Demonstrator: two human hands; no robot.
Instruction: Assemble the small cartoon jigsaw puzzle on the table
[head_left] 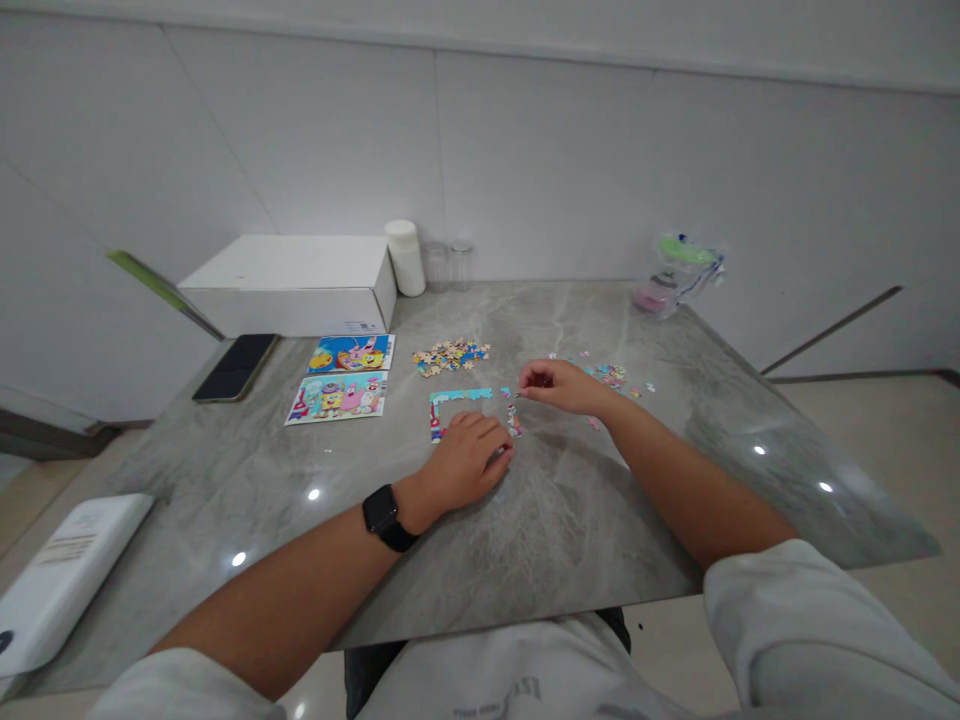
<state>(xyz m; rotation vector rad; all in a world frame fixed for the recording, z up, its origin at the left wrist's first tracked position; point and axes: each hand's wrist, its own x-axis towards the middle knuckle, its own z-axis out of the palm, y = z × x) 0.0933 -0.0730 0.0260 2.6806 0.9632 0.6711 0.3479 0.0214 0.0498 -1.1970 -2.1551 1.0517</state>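
Pinching a small puzzle piece [517, 395] between thumb and fingertips of the right hand [551, 386], with a closed grip, just right of the top strip of a partly joined puzzle border [461, 394] on the grey marbled tabletop [570, 510]. Lying palm down over the lower part of that border with the left hand [466, 460], with bent fingers near the short right-side strip [514, 420]; impossible to tell from here whether gripping anything underneath. Wearing a black watch [382, 512] on the left wrist. Behind the border, heaped closely, a pile of loose pieces [454, 356]; beyond the right hand, spread more thinly, scattered colourful pieces [611, 376]. To the left of the border, one behind the other, a pale blue picture card [337, 397] and a deeper blue picture card [352, 354], then farther left a dark phone [236, 368]. Towards the wall, a white box [300, 272], a white bottle [406, 260] just beside it, two clear glasses [448, 267], and at the far right a clear plastic bag [679, 275] with green and pink contents. At the near left edge, a flat white device [71, 580].
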